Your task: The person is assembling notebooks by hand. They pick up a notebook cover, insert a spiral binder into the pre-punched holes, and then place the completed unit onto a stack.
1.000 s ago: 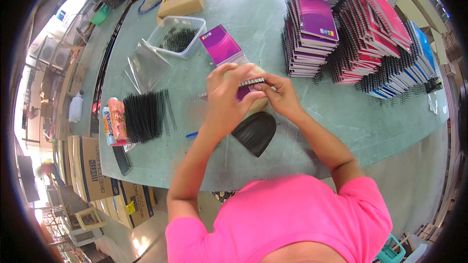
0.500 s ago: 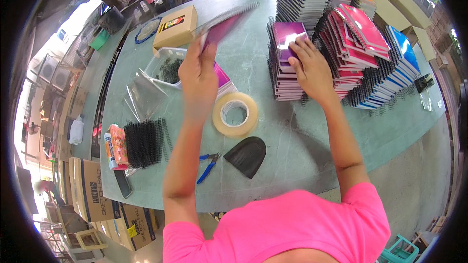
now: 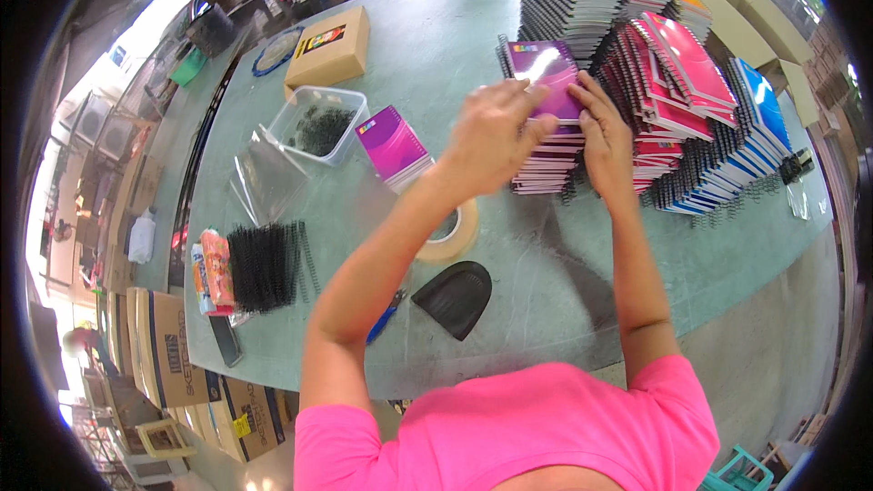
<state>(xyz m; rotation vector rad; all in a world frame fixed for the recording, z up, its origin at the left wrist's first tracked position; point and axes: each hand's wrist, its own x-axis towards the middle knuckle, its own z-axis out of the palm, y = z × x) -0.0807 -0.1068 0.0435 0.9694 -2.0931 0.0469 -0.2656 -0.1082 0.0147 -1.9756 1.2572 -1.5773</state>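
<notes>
A purple spiral notebook [image 3: 548, 62] lies on top of a stack of purple notebooks [image 3: 548, 180]. My left hand [image 3: 491, 135] grips its near left side, with fingers bent over the cover. At its right edge is my right hand [image 3: 607, 138], thumb toward the near edge and fingers along the side. Left of my hands, a smaller pile of purple notebooks [image 3: 393, 141] rests on the table. A tape roll [image 3: 462, 235] is partly hidden beneath my left forearm. Nearer me lie a black rounded pad [image 3: 457, 298] and blue-handled cutters [image 3: 386, 318], also partly covered.
Stacks of red notebooks [image 3: 677, 73], blue notebooks [image 3: 759, 109] and green notebooks [image 3: 568, 0] crowd the right side. On the left are a clear plastic tub [image 3: 350, 132], plastic sheets [image 3: 268, 184], black spiral coils [image 3: 264, 268] and a cardboard box [image 3: 332, 45]. Open cartons [image 3: 746, 23] stand beyond the table.
My left hand has carried a purple notebook from the left over to the purple stack. My right hand has shifted from the top of the stack to its right edge.
</notes>
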